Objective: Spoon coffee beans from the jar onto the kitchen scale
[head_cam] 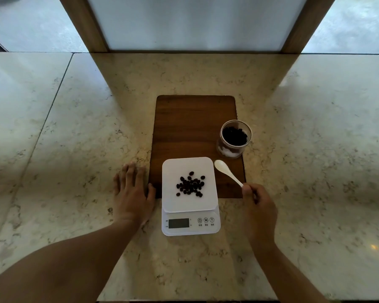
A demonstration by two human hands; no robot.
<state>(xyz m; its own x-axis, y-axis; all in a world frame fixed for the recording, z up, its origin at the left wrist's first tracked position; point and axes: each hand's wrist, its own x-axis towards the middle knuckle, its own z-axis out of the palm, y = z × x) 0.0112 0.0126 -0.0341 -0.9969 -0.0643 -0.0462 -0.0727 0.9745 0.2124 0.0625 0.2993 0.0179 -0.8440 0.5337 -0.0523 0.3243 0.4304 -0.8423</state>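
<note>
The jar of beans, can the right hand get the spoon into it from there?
Probably yes. The jar stands open with no lid, just beyond the spoon the right hand holds, and nothing lies between them.

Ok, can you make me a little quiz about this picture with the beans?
1. True or false: the spoon has beans in it.
2. Which hand holds the spoon? A) left hand B) right hand
3. Fill in: the jar stands on the wooden ____.

Key:
1. False. The spoon looks empty; a pile of beans lies on the scale.
2. B. The left hand lies flat on the counter beside the scale.
3. Board.
</note>
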